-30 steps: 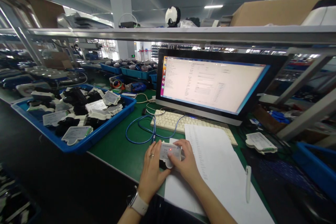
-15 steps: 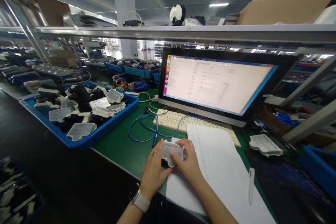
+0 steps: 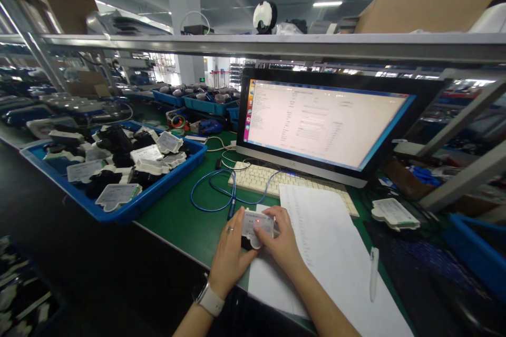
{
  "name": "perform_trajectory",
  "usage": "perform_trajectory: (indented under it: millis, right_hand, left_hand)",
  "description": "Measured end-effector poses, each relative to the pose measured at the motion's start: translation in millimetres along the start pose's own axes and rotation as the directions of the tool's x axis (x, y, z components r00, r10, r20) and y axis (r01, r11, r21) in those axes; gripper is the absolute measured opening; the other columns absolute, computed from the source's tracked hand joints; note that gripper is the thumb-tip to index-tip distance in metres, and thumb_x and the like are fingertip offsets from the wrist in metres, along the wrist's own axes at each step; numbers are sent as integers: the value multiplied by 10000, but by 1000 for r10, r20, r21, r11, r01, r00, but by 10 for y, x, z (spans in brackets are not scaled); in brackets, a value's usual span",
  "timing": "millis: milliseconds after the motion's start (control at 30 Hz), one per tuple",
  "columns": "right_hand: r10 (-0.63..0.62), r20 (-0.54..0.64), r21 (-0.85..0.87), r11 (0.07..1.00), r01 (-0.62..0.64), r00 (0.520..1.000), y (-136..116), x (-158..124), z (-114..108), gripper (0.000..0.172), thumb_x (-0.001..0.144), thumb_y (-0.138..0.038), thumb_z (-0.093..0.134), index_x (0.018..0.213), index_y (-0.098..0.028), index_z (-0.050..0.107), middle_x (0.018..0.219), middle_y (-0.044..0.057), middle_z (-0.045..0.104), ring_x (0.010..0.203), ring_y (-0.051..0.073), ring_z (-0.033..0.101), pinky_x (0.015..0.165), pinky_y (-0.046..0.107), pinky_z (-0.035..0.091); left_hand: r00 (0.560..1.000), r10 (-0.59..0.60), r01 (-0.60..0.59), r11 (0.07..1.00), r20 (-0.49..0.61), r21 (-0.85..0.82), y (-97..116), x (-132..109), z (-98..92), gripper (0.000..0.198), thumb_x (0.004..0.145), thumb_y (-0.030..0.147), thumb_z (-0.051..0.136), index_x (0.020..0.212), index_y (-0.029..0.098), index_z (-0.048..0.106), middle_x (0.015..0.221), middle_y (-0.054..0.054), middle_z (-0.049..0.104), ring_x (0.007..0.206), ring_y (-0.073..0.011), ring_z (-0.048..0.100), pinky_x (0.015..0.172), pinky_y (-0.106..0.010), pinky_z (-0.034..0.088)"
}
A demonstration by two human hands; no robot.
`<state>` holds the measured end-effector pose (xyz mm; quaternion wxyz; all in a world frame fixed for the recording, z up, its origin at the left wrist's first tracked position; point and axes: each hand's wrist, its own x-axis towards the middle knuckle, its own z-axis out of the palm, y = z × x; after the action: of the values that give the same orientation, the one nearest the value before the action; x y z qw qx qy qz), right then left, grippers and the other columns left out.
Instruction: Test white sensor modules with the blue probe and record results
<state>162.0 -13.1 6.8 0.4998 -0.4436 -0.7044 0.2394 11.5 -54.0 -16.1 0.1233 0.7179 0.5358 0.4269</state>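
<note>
Between my two hands is a small white electronic module point(image 3: 249, 229) with printed text on its face and a lit red light. My left hand point(image 3: 228, 255) grips its left side, fingers along the edge. With the thumb on the printed face and the fingers curled over the far right corner, my right hand point(image 3: 282, 234) holds the other side. The module's underside is hidden, though something dark shows below its left part. Just beyond it lies a looped blue cable point(image 3: 213, 207), its dark plug end near my left fingertips. Paper sheets point(image 3: 328, 242) lie under and beside my right forearm.
A blue tray point(image 3: 158, 196) full of similar modules stands at the left. Behind the papers are a white keyboard point(image 3: 253, 179) and a monitor point(image 3: 316, 126). To the right lie a pen point(image 3: 373, 274), another white module point(image 3: 394, 214) and a blue bin point(image 3: 474, 247). A shelf point(image 3: 276, 47) crosses above.
The view has shifted slightly, so the scene sits a little further left and up. Both hands keep the same hold on the module, its red light still lit.
</note>
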Motion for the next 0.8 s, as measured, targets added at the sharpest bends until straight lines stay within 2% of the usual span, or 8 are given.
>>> perform_trajectory:
  millis: [267, 800]
  right_hand:
    - [9, 10, -14, 1000, -9, 1000, 12, 1, -4, 213, 744, -296, 618, 940, -239, 559, 1001, 51, 478, 1000, 248, 482, 863, 397, 428]
    - [-1, 2, -9, 1000, 1, 1000, 23, 0, -3, 221, 741, -300, 625, 944, -238, 563, 1005, 51, 479, 996, 246, 484, 860, 401, 431]
  left_hand:
    - [999, -17, 17, 1000, 27, -15, 24, 8, -16, 854, 761, 172, 623, 1422, 248, 88, 1418, -137, 327, 1314, -282, 313, 1061, -502, 309]
    - [1000, -20, 20, 1000, 8, -22, 44, 7, -21, 827, 748, 167, 629, 1418, 229, 148, 1409, -128, 355, 1305, -273, 331, 1055, -471, 327]
